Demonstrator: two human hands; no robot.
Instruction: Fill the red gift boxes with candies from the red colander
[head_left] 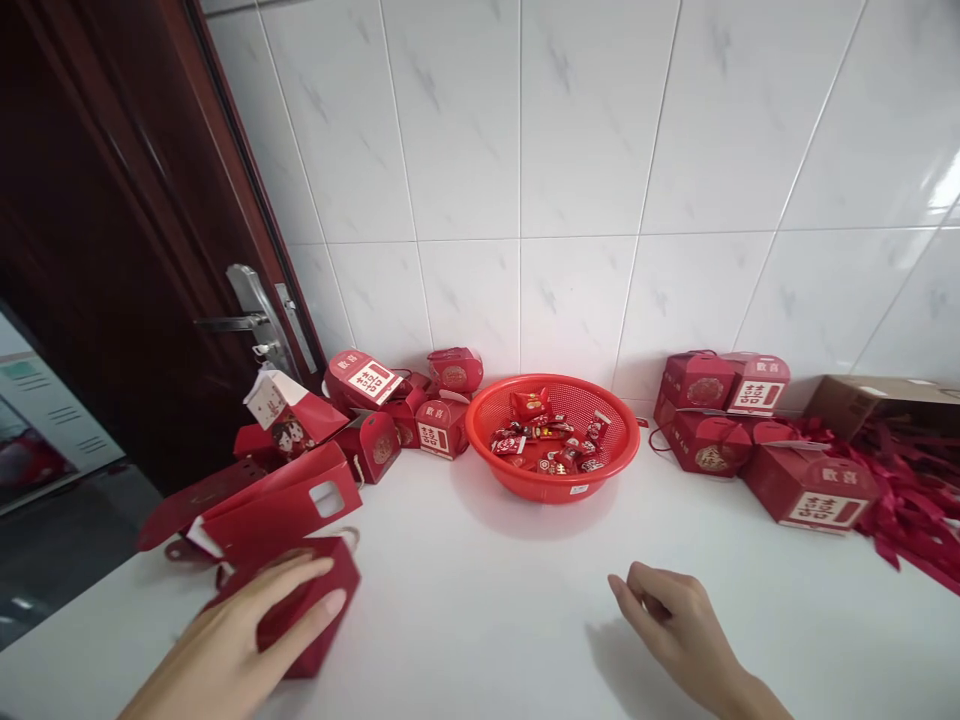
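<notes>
At the lower left, my left hand (244, 625) lies over a dark red candy box (326, 580), thumb and fingers spread across it in a grip. The box sits at the front of the pile, slightly blurred, with its far side hidden. My right hand (675, 625) hovers above the white table at the lower right, its fingers curled in and nothing visible in them. Between and beyond the hands stands a round red plastic basket (555, 487) with several wrapped candies (555, 440) inside.
Several red boxes (442, 428) and an open red carton piece (277, 500) crowd the left. More closed boxes (814, 480) stand at right, beside dark red ribbons (911, 500) and a brown cardboard box (847, 400). A tiled wall (577, 150) backs the table; a door (142, 200) is left.
</notes>
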